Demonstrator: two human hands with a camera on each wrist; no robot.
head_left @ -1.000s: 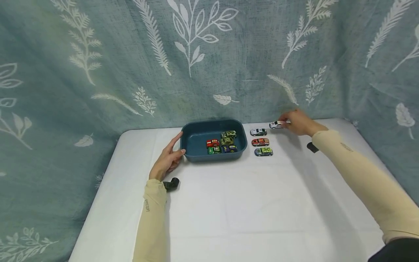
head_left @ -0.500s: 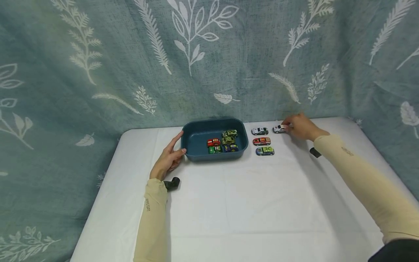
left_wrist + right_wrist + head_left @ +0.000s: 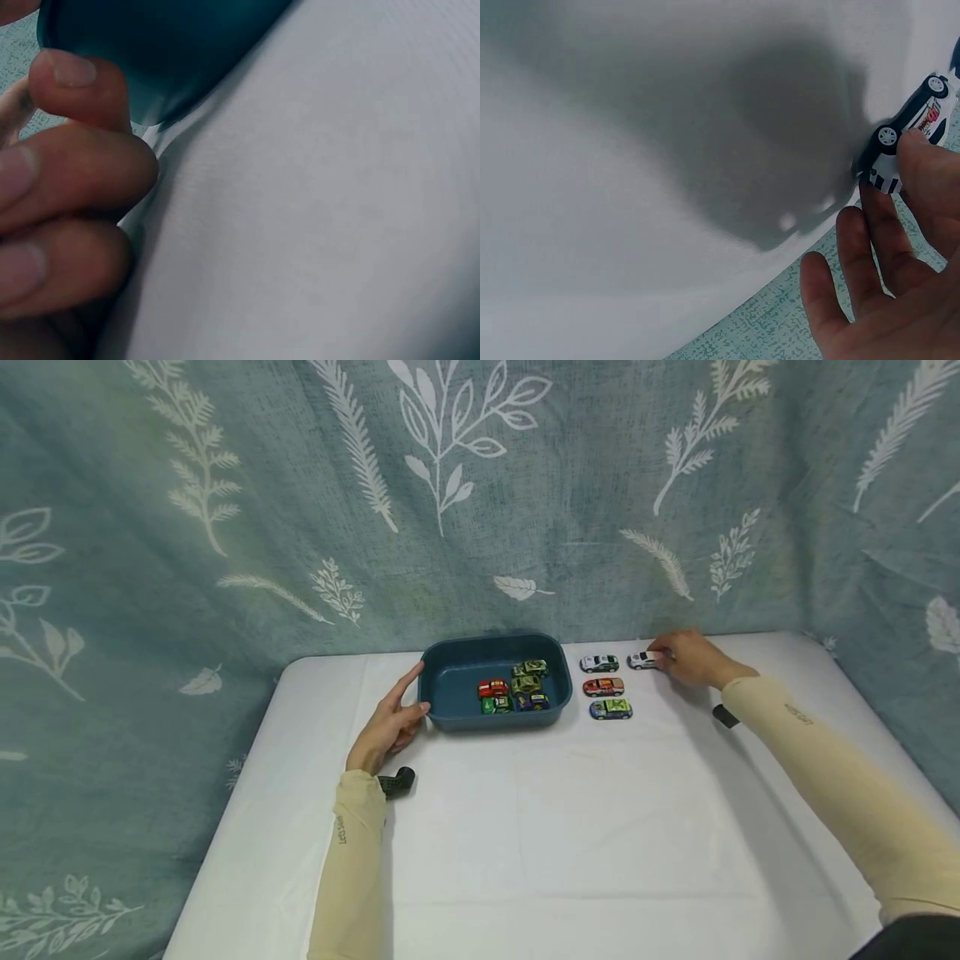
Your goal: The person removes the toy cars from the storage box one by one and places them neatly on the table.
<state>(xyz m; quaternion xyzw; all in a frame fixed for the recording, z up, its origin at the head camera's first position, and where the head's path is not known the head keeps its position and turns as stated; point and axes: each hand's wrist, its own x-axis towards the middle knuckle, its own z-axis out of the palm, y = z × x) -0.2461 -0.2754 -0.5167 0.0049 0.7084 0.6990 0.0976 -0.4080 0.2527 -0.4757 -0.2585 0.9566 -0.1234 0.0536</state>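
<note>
Currently, my left hand touches the bin, thumb and forefinger on its left end. Right of it, three cars form a column. Near the far edge of the table, I pinch the white car in my right hand, likely placing it; next calls for release.

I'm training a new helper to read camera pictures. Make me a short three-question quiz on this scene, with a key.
1. How many toy cars can be seen inside the blue tray?
2. True or false: in the head view, the left hand touches the blue tray.
3. The right hand touches a car. Its body is mostly: A red, B white, C green?

Key:
1. Five.
2. True.
3. B.
</note>
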